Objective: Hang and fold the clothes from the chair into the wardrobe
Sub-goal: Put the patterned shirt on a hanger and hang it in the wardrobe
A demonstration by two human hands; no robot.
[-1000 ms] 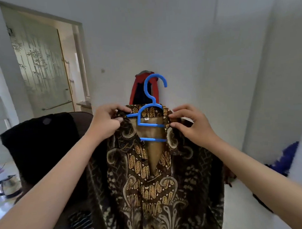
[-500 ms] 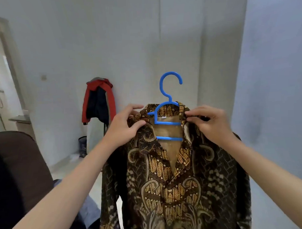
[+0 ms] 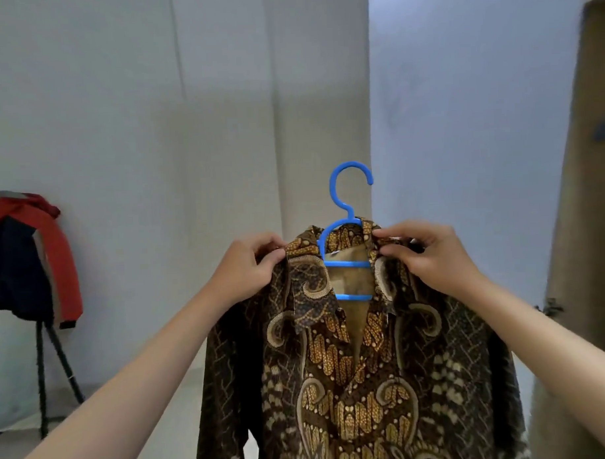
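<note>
A brown and gold batik shirt (image 3: pixel 354 382) hangs on a blue plastic hanger (image 3: pixel 346 234) held up in front of me. My left hand (image 3: pixel 247 269) grips the shirt's left shoulder beside the collar. My right hand (image 3: pixel 422 252) pinches the right side of the collar and shoulder. The hanger's hook points up, free of any rail. At the far right stands the brown wardrobe (image 3: pixel 589 219), its inside mostly out of view.
A red and dark jacket (image 3: pixel 27 256) hangs on a black stand (image 3: pixel 42 369) at the far left against the white wall. A white wall panel (image 3: pixel 463 155) stands just behind the shirt.
The view has swung right: the chair and the doorway have left the frame, the jacket has slid to the far left, and the wardrobe edge has appeared. Both hands keep hold of the shirt.
</note>
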